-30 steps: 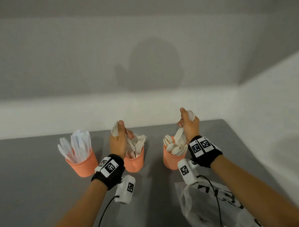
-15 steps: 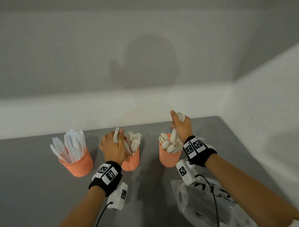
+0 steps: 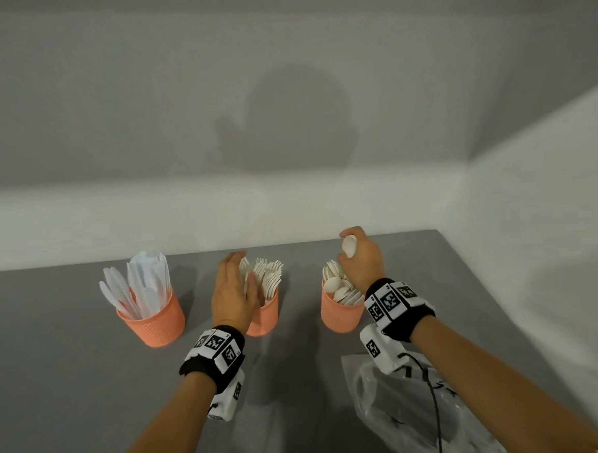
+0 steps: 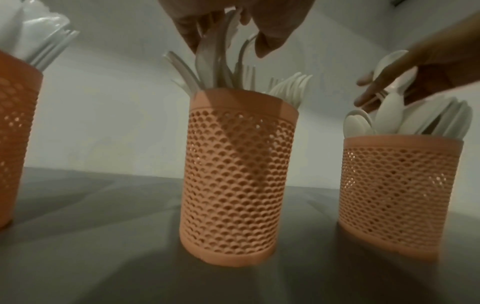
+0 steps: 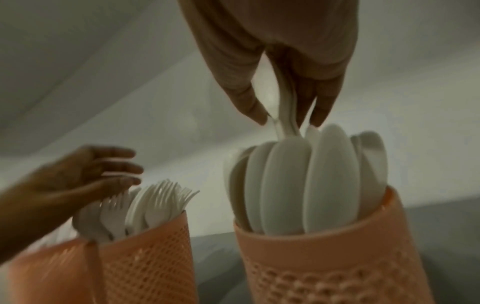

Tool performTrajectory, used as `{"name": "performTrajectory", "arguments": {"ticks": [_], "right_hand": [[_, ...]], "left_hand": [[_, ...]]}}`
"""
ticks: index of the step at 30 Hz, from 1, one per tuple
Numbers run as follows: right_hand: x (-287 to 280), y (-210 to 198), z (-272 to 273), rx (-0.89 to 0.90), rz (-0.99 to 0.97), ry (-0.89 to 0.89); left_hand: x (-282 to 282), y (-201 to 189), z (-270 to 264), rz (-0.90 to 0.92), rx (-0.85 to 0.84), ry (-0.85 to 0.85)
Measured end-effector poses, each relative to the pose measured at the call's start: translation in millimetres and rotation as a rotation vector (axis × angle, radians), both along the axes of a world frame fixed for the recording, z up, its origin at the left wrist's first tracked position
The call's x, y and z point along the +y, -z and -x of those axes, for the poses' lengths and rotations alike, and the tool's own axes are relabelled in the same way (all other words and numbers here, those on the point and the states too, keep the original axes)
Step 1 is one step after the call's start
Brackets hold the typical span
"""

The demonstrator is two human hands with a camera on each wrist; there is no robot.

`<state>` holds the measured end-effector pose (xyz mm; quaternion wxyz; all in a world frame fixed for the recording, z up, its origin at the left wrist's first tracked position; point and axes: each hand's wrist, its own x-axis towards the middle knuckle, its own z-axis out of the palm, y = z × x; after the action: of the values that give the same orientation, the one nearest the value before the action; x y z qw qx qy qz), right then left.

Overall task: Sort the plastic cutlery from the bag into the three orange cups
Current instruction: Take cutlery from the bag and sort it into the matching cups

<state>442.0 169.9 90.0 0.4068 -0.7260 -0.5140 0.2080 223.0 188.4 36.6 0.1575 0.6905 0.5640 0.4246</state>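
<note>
Three orange mesh cups stand in a row. The left cup (image 3: 154, 323) has knives, the middle cup (image 3: 265, 320) forks, the right cup (image 3: 339, 315) spoons. My left hand (image 3: 240, 277) hovers over the middle cup (image 4: 239, 174) with its fingers straight. A white fork (image 4: 207, 59) stands in that cup between the spread fingers. My right hand (image 3: 357, 258) pinches a white spoon (image 3: 349, 246) by the handle. Its bowl sticks up past the knuckles. The spoon's handle (image 5: 287, 107) reaches down among the spoons in the right cup (image 5: 324, 257).
A clear plastic bag (image 3: 418, 409) lies crumpled under my right forearm at the near right. The grey table (image 3: 74, 373) meets a white wall right behind the cups, and another wall runs along its right edge.
Both hands have come down onto their cups. The left hand has straightened its fingers off the fork, which now stands in the middle cup. The right hand has lowered the spoon into the right cup.
</note>
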Motion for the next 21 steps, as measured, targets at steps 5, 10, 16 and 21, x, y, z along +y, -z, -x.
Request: {"name": "performTrajectory", "arguments": {"ticks": [5,10,16,21], "right_hand": [[-1,-6,2,-0.273,0.045,-0.047],[0,-7,7,-0.456,0.094,-0.072],[-14,30,14,-0.695,0.407,-0.157],[-8,32,8,-0.729,0.404,-0.237]], "left_hand": [[4,5,0,-0.004,0.254,0.102],[6,3,-8,0.114,0.397,0.040],[-3,-8,-22,0.251,0.582,-0.045],[-7,-5,-42,0.250,0.626,-0.100]]}}
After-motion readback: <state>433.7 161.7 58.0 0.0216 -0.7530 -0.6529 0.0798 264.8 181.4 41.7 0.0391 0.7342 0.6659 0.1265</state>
